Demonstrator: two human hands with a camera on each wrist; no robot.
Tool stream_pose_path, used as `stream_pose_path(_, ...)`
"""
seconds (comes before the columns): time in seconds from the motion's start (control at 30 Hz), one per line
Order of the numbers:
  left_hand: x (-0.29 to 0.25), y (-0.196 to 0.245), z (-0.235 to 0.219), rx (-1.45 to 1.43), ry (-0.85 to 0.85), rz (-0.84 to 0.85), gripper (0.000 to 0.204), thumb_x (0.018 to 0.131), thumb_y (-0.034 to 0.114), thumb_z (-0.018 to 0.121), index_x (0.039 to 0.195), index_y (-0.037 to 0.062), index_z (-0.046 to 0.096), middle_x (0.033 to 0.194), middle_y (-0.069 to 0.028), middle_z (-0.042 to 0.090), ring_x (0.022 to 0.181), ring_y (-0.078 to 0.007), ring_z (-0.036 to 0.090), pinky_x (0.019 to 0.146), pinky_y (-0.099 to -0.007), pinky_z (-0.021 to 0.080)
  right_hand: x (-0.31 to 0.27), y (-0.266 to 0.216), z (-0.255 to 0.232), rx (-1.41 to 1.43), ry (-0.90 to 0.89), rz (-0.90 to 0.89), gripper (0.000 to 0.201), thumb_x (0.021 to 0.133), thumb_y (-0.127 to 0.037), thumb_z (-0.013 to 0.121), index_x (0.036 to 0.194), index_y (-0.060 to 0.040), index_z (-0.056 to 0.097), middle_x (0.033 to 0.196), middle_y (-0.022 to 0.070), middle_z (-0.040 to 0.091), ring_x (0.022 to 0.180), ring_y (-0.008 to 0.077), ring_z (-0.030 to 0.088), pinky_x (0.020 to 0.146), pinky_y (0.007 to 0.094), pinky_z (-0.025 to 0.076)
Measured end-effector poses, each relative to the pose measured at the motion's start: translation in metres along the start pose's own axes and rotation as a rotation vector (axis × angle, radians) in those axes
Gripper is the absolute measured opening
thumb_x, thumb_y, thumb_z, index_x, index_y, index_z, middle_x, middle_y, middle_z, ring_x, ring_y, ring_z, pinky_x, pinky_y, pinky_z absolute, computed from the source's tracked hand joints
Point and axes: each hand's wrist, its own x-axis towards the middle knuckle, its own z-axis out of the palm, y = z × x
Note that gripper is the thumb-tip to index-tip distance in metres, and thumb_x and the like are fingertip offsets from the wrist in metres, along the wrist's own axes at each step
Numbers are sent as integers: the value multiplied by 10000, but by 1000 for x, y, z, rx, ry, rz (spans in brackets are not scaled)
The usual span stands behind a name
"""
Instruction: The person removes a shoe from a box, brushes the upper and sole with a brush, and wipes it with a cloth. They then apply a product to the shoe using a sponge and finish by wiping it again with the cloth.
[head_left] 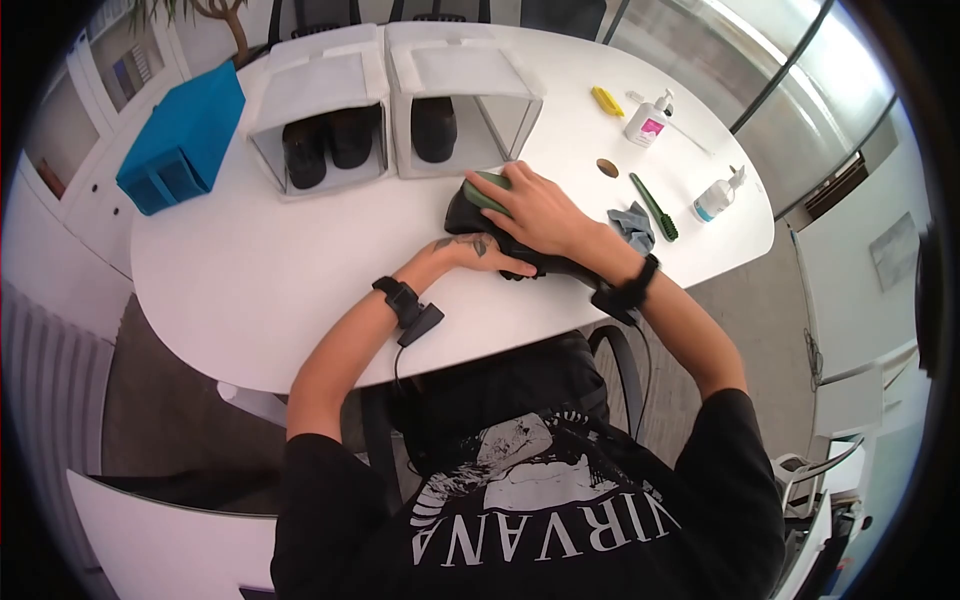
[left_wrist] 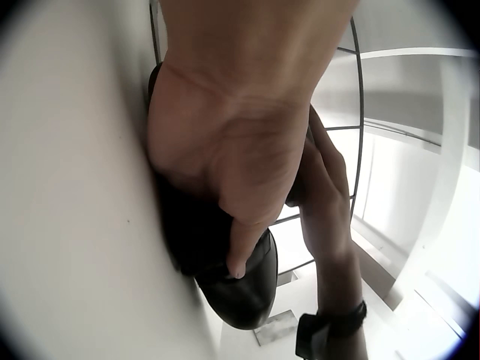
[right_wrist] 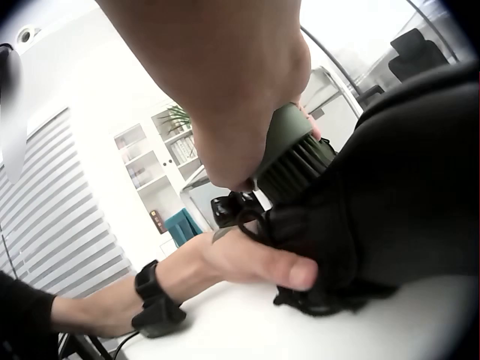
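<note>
A black shoe [head_left: 460, 217] lies on the white table, close to the person's body. My left hand [head_left: 478, 252] grips its near side; in the right wrist view the thumb [right_wrist: 296, 271] lies along the shoe's dark upper, while the other fingers are hidden. From above, my right hand [head_left: 545, 212] holds a green brush [head_left: 488, 190]. In the right wrist view the brush's dark bristles [right_wrist: 296, 169] meet the shoe's upper. The shoe's glossy rounded end [left_wrist: 244, 296] shows in the left wrist view.
Two white boxes [head_left: 290, 185] with open fronts hold several black shoes [head_left: 434, 130]. A teal case [head_left: 190, 130] stands left. On the right are a grey cloth [head_left: 632, 226], a long green brush [head_left: 655, 208], a pump bottle [head_left: 648, 122], a spray bottle [head_left: 716, 200] and a yellow item [head_left: 606, 100].
</note>
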Motion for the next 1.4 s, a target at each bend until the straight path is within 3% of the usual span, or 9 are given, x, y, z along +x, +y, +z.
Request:
stream_pose_path(0.2,6,-21,15,-118,198,254,959,835,806,746,1341,-9,711,1292,-204,729,1237,-308,651,1062,-397,498,28,-6,15,-44,71,-100,611,1031,-284,660,1603,-136,504,1085,186,559,1017,355,572,886,436,528)
stream_pose_path(0.3,23,-30,7,21,-94,-86,864,848,782,750,1266,26,747,1183,-165,754,1143,-289,688,1001,-405,530,-16,-1,-17,50,-11,-20,631,1035,-282,651,1631,-166,480,1076,172,557,1007,343,579,876,426,530)
stream_pose_path(0.43,-9,8,-4,-34,-22,12,898,804,855,730,1179,41,790,1142,-139,764,1108,-283,699,915,-383,553,-45,7,-41,183,-163,113,595,1040,-327,643,1600,-165,520,1084,198,573,1043,352,609,891,454,550)
stream_pose_path(0.67,3,-7,1,-45,-41,-55,993,802,862,718,1408,75,701,1332,-182,725,1328,-336,616,1118,-418,481,41,6,7,139,-134,-108,590,1015,-321,669,1579,-182,558,1103,181,589,1047,348,630,881,447,559)
stream_pose_path(0.73,3,-15,10,54,172,96,1093,809,863,715,1556,80,560,1537,-204,583,1454,-342,500,1218,-439,388,58,-10,20,60,-136,-231,565,986,-326,683,1525,-175,608,1097,183,616,1082,340,636,880,446,573)
stream_pose_path(0.9,8,-22,5,16,89,118,1125,807,882,700,1486,-7,583,1393,-216,670,1406,-314,539,1154,-415,439,71,-17,33,-16,-126,-288,547,945,-306,714,1476,-187,654,1138,183,643,1143,337,636,878,461,592)
stream_pose_path(1.17,1,2,-2,61,-50,-192,1020,758,896,720,1176,-32,786,1149,-203,775,1078,-310,735,942,-376,552,-61,6,-61,49,-173,58,587,995,-282,689,1561,-177,574,1055,193,575,1024,359,607,867,458,545)
stream_pose_path(1.27,2,9,-9,61,-245,-331,1100,729,900,745,1343,-12,730,1301,-204,740,1244,-323,677,1002,-403,536,-125,2,-72,35,-123,191,638,1010,-279,686,1617,-181,516,1088,181,542,1005,353,576,877,444,522)
stream_pose_path(1.4,4,-2,4,-19,-144,-204,862,826,746,788,1331,49,748,1256,-151,764,1162,-253,699,1001,-373,532,-143,-19,-66,48,-103,204,637,1020,-277,674,1628,-190,505,1093,171,529,1010,345,558,878,441,520)
